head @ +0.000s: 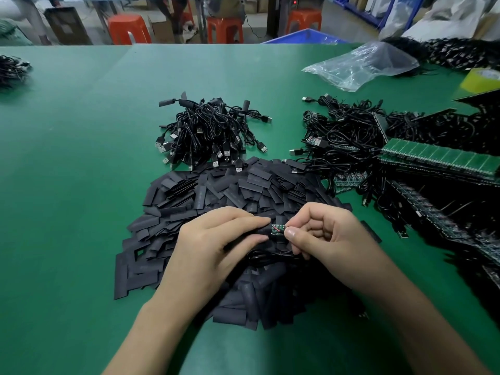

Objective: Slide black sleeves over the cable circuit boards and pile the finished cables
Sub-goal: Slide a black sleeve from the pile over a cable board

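Observation:
My left hand pinches a black sleeve between thumb and forefinger. My right hand pinches a small green circuit board whose left end sits in the sleeve's mouth. The board's black cable loops below my fingers. Both hands hover over a wide heap of loose black sleeves. Behind that heap lies a pile of sleeved USB cables. To the right lies a tangle of unsleeved cables with bare boards.
Green circuit-board panels are stacked at the right edge. A clear plastic bag lies at the back right, with more black cables behind it. Another cable bundle sits far left. The green mat covers the table.

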{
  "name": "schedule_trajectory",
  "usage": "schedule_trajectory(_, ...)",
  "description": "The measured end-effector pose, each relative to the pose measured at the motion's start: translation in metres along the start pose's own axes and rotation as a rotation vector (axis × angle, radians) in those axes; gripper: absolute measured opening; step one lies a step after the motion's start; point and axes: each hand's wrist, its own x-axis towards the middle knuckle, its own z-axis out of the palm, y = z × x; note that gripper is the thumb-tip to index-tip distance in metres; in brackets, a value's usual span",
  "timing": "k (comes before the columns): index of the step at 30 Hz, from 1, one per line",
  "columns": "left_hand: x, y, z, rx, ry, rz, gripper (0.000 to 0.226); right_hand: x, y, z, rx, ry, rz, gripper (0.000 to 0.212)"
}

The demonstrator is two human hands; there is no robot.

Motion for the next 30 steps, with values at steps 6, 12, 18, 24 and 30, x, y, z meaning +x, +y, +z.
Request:
schedule_trajectory(6, -0.0001, 0.0019, 0.0048, 0.007, -0.052, 0.039, 0.019, -0.0018, 0.0009, 0.0045, -0.068, 0.001, -0.016, 0.012)
schedule_trajectory(12, -0.0006, 0.0005, 0.0043, -0.044, -0.041, 0.037, 0.017, -0.0026, -0.0006, 0.0057, -0.099, 0.006, -0.017, 0.012)
schedule_trajectory(18, -0.0017, 0.0003, 0.0056, -0.174, -0.058, -0.031, 0.017, -0.003, -0.0001, 0.0066, -0.11, 0.016, -0.009, 0.014)
schedule_trajectory(24, 0.0003, -0.0014, 0.0064, -0.168, -0.089, -0.014, 0.017, -0.0019, -0.0013, 0.0099, -0.086, -0.007, -0.013, 0.011)
schedule_trajectory(30, 0.002, 0.003, 0.0079, -0.226, 0.043, -0.132, 0.023, -0.0034, -0.005, 0.0078, 0.0, 0.031, -0.04, 0.013)
